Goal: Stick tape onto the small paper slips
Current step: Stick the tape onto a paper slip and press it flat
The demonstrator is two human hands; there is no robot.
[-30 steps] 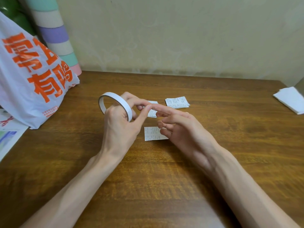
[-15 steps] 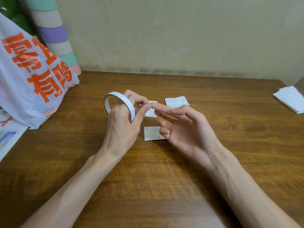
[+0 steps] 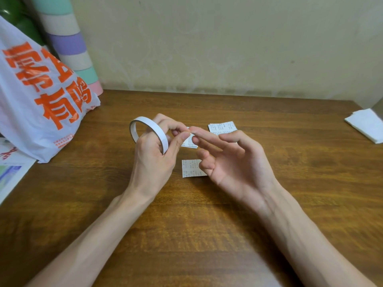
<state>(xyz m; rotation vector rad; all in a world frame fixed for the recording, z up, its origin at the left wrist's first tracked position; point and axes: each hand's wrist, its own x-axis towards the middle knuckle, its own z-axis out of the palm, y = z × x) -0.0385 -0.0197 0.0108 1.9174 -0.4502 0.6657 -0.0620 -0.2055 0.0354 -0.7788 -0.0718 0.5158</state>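
A thin white tape roll (image 3: 145,129) sits in my left hand (image 3: 153,160), held up above the wooden table (image 3: 207,235) with the fingers curled round it. My right hand (image 3: 234,162) is beside it, palm turned up; its thumb and forefinger pinch at the tape's loose end right by my left thumb tip. Three small printed paper slips lie flat on the table: one (image 3: 190,168) between my hands, one (image 3: 189,141) partly hidden behind my fingers, and one (image 3: 221,127) further back.
A white plastic bag (image 3: 41,96) with orange characters stands at the left, with a striped pastel roll (image 3: 70,48) behind it. Printed paper (image 3: 10,175) lies at the left edge. Folded white tissue (image 3: 366,125) lies at the far right. A wall bounds the table's back.
My left hand has shifted slightly right with the tape roll. My right hand has turned palm up and its fingertips have closed in on the tape end.
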